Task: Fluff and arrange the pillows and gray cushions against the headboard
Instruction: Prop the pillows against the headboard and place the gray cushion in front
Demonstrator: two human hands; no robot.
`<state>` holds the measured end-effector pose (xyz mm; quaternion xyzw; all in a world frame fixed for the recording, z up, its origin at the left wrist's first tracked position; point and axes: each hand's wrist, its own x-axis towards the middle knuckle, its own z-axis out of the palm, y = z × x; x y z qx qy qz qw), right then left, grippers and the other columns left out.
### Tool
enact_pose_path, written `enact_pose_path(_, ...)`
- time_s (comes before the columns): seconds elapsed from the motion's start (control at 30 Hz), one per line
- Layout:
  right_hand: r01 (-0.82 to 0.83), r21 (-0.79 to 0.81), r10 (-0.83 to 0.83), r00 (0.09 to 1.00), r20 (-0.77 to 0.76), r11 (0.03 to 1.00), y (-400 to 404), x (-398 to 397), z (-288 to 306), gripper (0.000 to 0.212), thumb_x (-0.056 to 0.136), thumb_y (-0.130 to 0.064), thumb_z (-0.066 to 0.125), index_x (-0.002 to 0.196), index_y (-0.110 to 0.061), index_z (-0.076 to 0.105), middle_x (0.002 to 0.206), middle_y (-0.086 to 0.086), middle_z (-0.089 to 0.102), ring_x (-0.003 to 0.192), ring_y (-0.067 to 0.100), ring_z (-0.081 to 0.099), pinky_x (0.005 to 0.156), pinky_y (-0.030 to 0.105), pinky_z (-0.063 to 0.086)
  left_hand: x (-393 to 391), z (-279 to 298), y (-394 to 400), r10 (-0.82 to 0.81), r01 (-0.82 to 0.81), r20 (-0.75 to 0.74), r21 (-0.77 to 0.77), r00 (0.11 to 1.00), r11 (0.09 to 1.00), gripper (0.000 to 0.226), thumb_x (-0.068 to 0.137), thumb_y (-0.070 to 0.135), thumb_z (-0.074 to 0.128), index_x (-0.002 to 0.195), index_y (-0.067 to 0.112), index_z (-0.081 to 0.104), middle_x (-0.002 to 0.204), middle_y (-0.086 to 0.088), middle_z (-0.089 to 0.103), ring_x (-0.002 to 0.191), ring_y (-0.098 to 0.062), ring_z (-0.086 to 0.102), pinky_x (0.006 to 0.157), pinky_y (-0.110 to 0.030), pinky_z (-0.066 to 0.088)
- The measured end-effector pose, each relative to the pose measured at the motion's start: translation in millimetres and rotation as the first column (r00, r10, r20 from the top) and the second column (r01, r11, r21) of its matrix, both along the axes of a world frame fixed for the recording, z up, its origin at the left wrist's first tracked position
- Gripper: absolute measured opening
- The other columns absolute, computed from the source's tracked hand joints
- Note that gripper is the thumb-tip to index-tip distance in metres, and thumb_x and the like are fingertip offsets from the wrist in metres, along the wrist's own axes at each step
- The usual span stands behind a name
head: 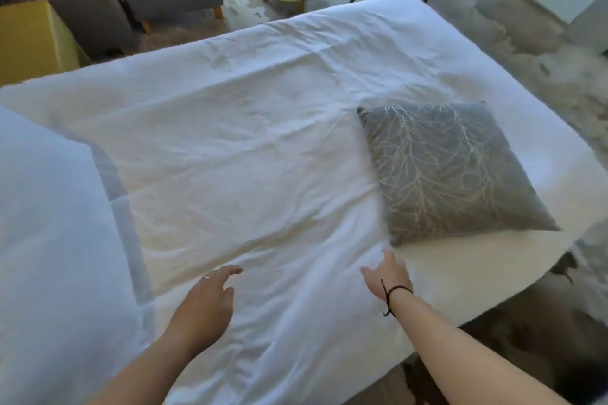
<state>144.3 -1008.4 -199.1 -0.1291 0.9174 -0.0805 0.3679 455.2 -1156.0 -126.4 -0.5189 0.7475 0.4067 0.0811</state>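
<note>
Reaching over the white duvet (250, 154) with both hands spread and empty, nothing grasped. Right hand (390, 274), lower centre-right of the frame, palm down, fingers splayed and pointing at the near corner of the gray cushion (450, 171), just short of it; black cord (393, 294) looped round the wrist, forearm running down to the lower right. Left hand (204, 306), lower centre, loosely opened, fingers slightly curled above the cover, forearm coming from the bottom edge. Gray cushion lying flat at right of centre, square, slightly rumpled, patterned with pale branching lines. White pillow (56, 240) filling the left edge, plump, with a flat border.
</note>
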Motion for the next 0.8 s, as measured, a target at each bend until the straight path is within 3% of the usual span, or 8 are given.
enact_pose_path(0.13, -0.037, 0.097, 0.066, 0.948, -0.31, 0.995, -8.7, -81.2, -27.5, 0.093, 0.081, -0.055, 0.063, 0.152, -0.021, 0.014, 0.16, 0.012, 0.012, 0.144, 0.029, 0.021, 0.111, 0.053, 0.027, -39.8, -21.8, -8.6, 0.03, -0.03, 0.007, 0.061, 1.0, 0.998, 0.04, 0.099, 0.028, 0.047, 0.136, 0.044, 0.043, 0.128, 0.009, 0.053, 0.107, -0.009, 0.056, 0.089, -0.035, 0.045)
enact_pose_path(0.3, -0.133, 0.173, 0.184, 0.927, -0.327, 0.976, -26.8, -114.6, -63.1, 0.114, 0.073, -0.058, 0.072, 0.152, -0.02, -0.002, 0.157, 0.023, 0.005, 0.145, 0.036, 0.014, 0.115, 0.049, 0.022, -69.4, -40.0, -7.7, 0.065, -0.065, 0.006, 0.096, 0.998, 0.993, 0.04, 0.098, 0.026, 0.052, 0.135, 0.04, 0.046, 0.129, 0.011, 0.053, 0.107, -0.011, 0.057, 0.087, -0.031, 0.042)
enact_pose_path(0.43, -0.221, 0.276, 0.331, 0.82, -0.466, 0.935, -24.8, -116.3, -82.7, 0.085, 0.082, -0.019, 0.062, 0.148, -0.01, 0.009, 0.139, 0.027, 0.029, 0.125, 0.041, 0.038, 0.102, 0.045, 0.041, -75.2, -50.3, -2.3, 0.087, -0.089, 0.022, 0.124, 0.996, 0.988, 0.037, 0.097, 0.026, 0.054, 0.132, 0.04, 0.048, 0.126, 0.015, 0.054, 0.1, -0.002, 0.056, 0.081, -0.028, 0.042)
enact_pose_path(0.53, -0.23, 0.192, 0.297, 0.821, -0.488, 0.954, -33.4, -126.8, -81.2, 0.052, 0.083, -0.004, 0.056, 0.129, -0.006, 0.031, 0.121, 0.025, 0.044, 0.104, 0.041, 0.053, 0.083, 0.046, 0.051, -74.9, -54.7, 0.2, 0.105, -0.109, 0.037, 0.134, 0.994, 0.985, 0.036, 0.097, 0.027, 0.054, 0.13, 0.041, 0.049, 0.122, 0.017, 0.055, 0.096, 0.0, 0.056, 0.078, -0.026, 0.041)
enact_pose_path(0.67, -0.275, 0.15, 0.313, 0.852, -0.42, 0.95, -32.9, -156.4, -64.4, 0.013, 0.085, -0.004, 0.053, 0.096, -0.008, 0.048, 0.104, 0.022, 0.061, 0.094, 0.041, 0.06, 0.076, 0.042, 0.05, -73.7, -47.1, 4.0, 0.154, -0.153, 0.01, 0.166, 0.988, 0.974, 0.031, 0.099, 0.018, 0.05, 0.114, 0.044, 0.056, 0.117, 0.017, 0.062, 0.1, 0.001, 0.058, 0.084, -0.028, 0.043)
enact_pose_path(0.8, -0.199, 0.067, 0.21, 0.935, -0.287, 0.978, -31.3, -168.5, -31.3, 0.01, 0.075, -0.009, 0.061, 0.078, -0.019, 0.06, 0.099, 0.018, 0.064, 0.09, 0.037, 0.06, 0.077, 0.034, 0.05, -68.0, -27.6, 3.2, 0.185, -0.173, -0.049, 0.18, 0.982, 0.968, 0.034, 0.099, 0.015, 0.047, 0.107, 0.046, 0.059, 0.113, 0.016, 0.066, 0.102, -0.005, 0.063, 0.085, -0.026, 0.044)
